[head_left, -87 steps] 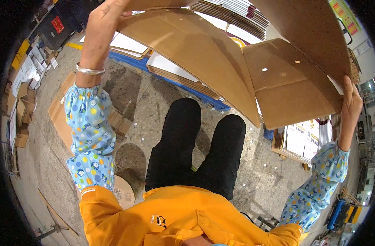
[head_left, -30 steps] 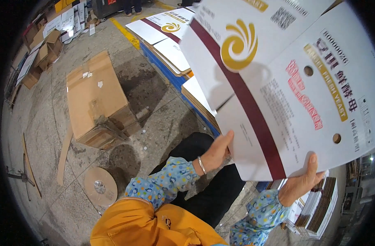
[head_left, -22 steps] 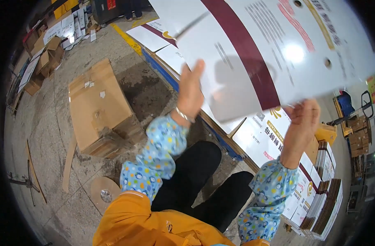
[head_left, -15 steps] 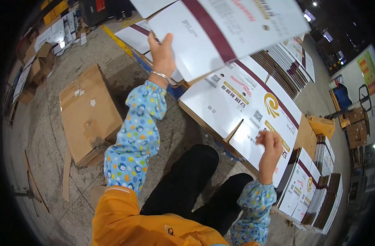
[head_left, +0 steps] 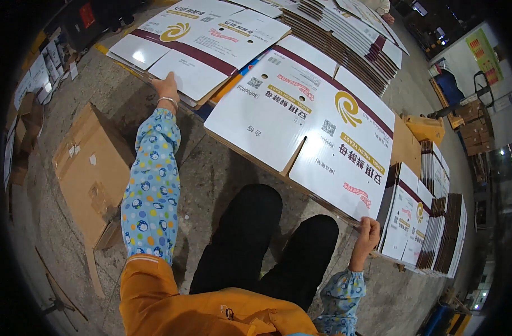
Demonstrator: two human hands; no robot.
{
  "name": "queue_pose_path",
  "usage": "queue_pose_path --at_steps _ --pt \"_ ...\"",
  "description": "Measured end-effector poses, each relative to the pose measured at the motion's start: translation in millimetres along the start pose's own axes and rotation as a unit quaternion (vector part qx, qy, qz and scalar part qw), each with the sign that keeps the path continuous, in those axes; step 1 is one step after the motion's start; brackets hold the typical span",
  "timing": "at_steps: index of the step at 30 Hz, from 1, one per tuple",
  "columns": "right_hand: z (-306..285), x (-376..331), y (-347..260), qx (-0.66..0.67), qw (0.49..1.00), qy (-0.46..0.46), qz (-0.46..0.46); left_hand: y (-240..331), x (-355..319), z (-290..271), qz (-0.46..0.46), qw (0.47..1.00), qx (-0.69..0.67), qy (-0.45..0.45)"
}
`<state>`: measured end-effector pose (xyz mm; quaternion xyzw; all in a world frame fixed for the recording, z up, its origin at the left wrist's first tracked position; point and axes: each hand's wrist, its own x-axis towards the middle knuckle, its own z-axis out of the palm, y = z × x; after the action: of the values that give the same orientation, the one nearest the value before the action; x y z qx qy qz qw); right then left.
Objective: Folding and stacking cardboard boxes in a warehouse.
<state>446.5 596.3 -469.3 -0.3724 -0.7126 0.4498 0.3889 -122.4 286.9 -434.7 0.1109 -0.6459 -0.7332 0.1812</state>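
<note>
My left hand [head_left: 166, 92] is at the near edge of a flat white carton [head_left: 202, 42] with a maroon stripe and a gold swirl, its fingers closed on that edge. This sheet lies on the left pile. In front of my knees lies another flattened carton [head_left: 300, 112], white with the same stripe and swirl, on top of a stack. My right hand [head_left: 368, 235] pinches its near right corner; the fingertips are partly hidden at the edge. A slot cuts into this sheet's near side.
A brown cardboard box [head_left: 90, 173] stands on the concrete floor at left. Bundled flat cartons [head_left: 421, 224] are stacked at right, and more [head_left: 345, 47] lie behind. A yellow pallet jack [head_left: 425, 130] is at far right. Another person's hand [head_left: 388, 18] shows at the top.
My left hand has brought the raised carton down and left onto the left pile. My right hand has moved down from above the front carton to its near right corner.
</note>
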Motion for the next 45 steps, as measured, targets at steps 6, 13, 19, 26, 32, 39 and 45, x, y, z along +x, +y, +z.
queue_pose_path --at_steps 6,13,19,26,32,39,45 --pt "-20 13 52 -0.295 0.944 0.083 -0.126 12 -85 -13 0.471 0.782 0.406 0.023" --pt "-9 12 61 -0.141 0.988 0.066 0.005 -15 -113 -1 0.508 0.690 0.502 -0.116" --pt "-8 12 64 -0.129 0.990 0.058 0.018 -16 -108 15 0.470 0.690 0.542 -0.095" --pt "-2 10 64 -0.095 0.992 0.075 0.033 -18 -103 23 0.409 0.693 0.587 -0.092" --pt "-1 13 73 -0.053 0.995 0.076 0.029 -7 -103 7 0.432 0.709 0.535 -0.159" --pt "-9 21 77 -0.052 0.997 0.055 0.013 15 -174 -41 0.291 0.816 0.369 -0.337" --pt "-14 18 66 -0.081 0.994 0.073 0.022 12 -197 -36 0.358 0.795 0.387 -0.299"
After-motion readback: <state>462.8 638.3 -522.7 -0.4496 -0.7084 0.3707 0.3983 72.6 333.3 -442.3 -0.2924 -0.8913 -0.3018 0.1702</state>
